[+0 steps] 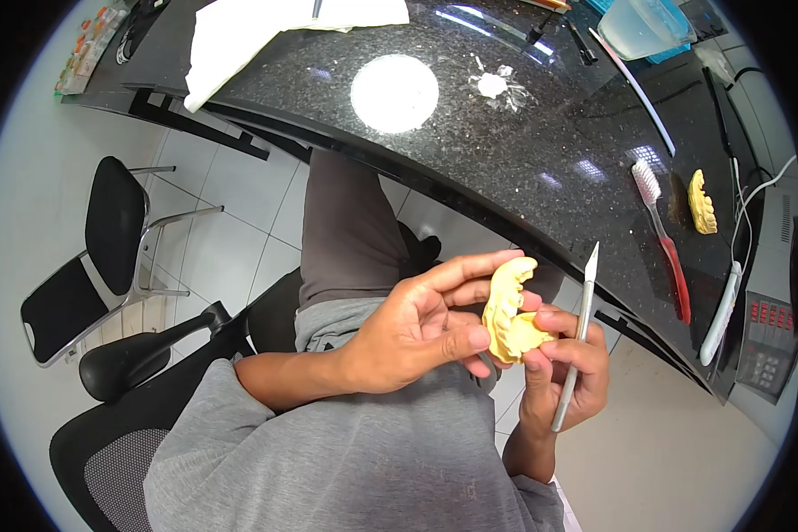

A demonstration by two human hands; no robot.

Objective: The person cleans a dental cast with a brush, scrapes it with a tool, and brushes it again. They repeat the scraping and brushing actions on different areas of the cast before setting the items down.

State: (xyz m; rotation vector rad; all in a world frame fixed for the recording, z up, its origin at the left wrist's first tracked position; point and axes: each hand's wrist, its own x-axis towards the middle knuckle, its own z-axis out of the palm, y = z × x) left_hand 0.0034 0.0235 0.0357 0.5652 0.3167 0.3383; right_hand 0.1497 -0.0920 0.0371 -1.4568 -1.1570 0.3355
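Black counter (541, 133), with left hand (408, 324) grasping yellow cast (504, 312), right hand (590, 371) cast and knife (585, 310): this divided grip could drop either.

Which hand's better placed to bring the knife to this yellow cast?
Probably your right hand: it holds the knife, though it also touches the cast; your left hand grips the cast and could steady it.

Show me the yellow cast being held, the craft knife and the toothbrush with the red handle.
Held yellow cast (504, 321): head view, on its curved ridge.
Craft knife (584, 309): head view, on the handle, toward the blade end.
Toothbrush (670, 255): head view, on its red handle.
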